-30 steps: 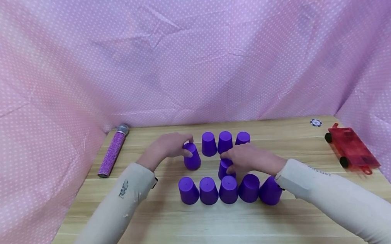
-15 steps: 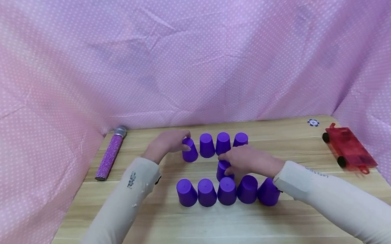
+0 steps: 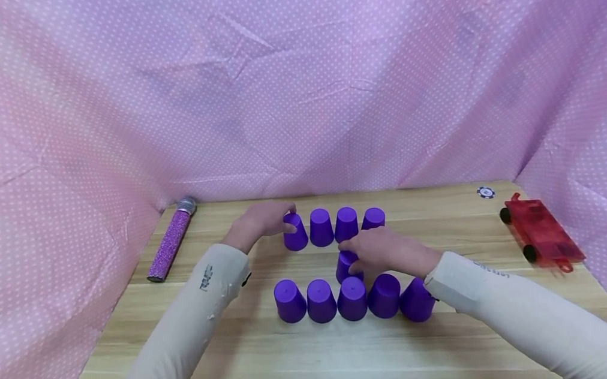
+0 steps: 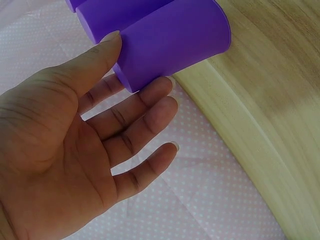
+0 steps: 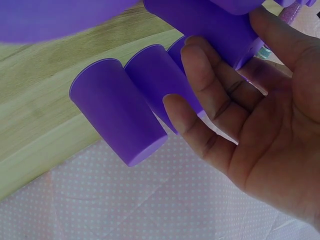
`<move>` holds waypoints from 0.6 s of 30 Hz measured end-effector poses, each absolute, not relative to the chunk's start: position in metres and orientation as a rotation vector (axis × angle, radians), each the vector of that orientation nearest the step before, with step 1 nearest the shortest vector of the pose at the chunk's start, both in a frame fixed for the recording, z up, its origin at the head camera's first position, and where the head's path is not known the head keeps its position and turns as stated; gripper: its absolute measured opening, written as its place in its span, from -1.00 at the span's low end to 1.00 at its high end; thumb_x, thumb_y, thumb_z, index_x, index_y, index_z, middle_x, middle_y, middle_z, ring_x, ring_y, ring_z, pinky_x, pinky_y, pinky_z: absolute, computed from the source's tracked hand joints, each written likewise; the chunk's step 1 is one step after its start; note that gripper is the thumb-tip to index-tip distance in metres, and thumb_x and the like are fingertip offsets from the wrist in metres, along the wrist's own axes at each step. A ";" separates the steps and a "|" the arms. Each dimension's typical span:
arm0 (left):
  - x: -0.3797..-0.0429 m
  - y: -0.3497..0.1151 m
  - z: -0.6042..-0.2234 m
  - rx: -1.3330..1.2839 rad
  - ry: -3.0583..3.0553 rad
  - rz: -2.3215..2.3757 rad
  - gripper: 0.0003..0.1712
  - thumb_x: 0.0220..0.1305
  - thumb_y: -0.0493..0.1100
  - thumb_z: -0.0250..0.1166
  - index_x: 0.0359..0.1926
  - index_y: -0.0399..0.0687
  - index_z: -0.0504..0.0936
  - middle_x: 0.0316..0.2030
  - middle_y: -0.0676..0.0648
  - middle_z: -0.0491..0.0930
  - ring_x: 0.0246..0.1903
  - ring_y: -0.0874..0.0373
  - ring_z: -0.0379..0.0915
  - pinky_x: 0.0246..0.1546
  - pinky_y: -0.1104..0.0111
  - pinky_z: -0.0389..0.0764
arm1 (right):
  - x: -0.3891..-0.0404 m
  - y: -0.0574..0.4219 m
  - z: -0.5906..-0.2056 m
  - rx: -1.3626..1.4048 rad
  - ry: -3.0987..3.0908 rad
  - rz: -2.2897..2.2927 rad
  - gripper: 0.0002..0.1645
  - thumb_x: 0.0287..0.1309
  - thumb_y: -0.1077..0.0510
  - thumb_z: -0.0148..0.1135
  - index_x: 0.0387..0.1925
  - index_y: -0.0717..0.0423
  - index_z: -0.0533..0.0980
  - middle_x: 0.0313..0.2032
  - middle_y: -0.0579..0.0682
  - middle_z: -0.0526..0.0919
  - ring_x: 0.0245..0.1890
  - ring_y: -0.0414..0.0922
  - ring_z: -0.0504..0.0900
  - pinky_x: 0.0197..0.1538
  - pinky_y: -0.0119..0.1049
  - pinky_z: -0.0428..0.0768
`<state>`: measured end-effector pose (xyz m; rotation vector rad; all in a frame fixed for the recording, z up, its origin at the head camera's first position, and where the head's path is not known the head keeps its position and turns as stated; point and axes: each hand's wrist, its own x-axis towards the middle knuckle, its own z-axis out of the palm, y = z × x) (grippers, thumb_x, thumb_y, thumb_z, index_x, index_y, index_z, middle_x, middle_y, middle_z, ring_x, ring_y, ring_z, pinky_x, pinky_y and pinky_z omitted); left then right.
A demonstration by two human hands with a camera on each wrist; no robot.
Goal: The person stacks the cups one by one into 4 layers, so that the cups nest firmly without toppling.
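My left hand (image 3: 265, 219) pinches the upper end of an upside-down purple cup (image 3: 296, 238) at the left end of the back row. In the left wrist view, thumb and fingertips touch that cup (image 4: 175, 42) near its base, while the lower fingers extend free. Between the two rows, my right hand (image 3: 387, 251) grips another inverted purple cup (image 3: 345, 265), partly covered by the fingers. The right wrist view has this cup (image 5: 212, 30) between thumb and fingers. Beyond the hands, the back row continues with a middle cup (image 3: 321, 229) and others to its right.
Several inverted purple cups form a front row, including a leftmost cup (image 3: 290, 302) and a rightmost one (image 3: 417, 301) below my right wrist. A glittery microphone (image 3: 172, 240) lies left. A red toy car (image 3: 542, 230) and a poker chip (image 3: 485, 192) are on the right of the wooden table (image 3: 318, 363).
My left hand has pushed its cup away from me, bringing it into line with the back row. My right hand stays on its cup, and the view has shifted slightly.
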<state>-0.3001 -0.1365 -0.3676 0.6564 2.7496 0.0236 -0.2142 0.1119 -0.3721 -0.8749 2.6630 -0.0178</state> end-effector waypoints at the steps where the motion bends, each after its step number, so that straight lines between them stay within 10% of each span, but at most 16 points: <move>1: -0.300 -0.136 -0.367 0.654 2.751 0.025 -0.49 0.34 0.11 0.31 0.21 0.02 0.52 0.01 -0.04 0.65 0.06 0.00 0.58 0.06 0.08 0.57 | -0.214 0.112 -0.372 -0.874 2.663 -0.020 -0.41 0.23 -0.09 0.36 0.25 -0.03 0.51 -0.15 -0.04 0.73 -0.27 -0.10 0.64 -0.07 0.00 0.64; 18: -0.300 -0.136 -0.370 0.658 2.772 0.048 -0.47 0.34 0.14 0.31 0.22 0.01 0.52 0.03 -0.06 0.66 0.07 -0.02 0.57 0.07 0.07 0.57 | -0.215 0.112 -0.373 -0.904 2.677 -0.011 -0.42 0.20 -0.07 0.39 0.22 -0.02 0.52 -0.17 -0.03 0.73 -0.30 -0.09 0.64 -0.15 -0.02 0.64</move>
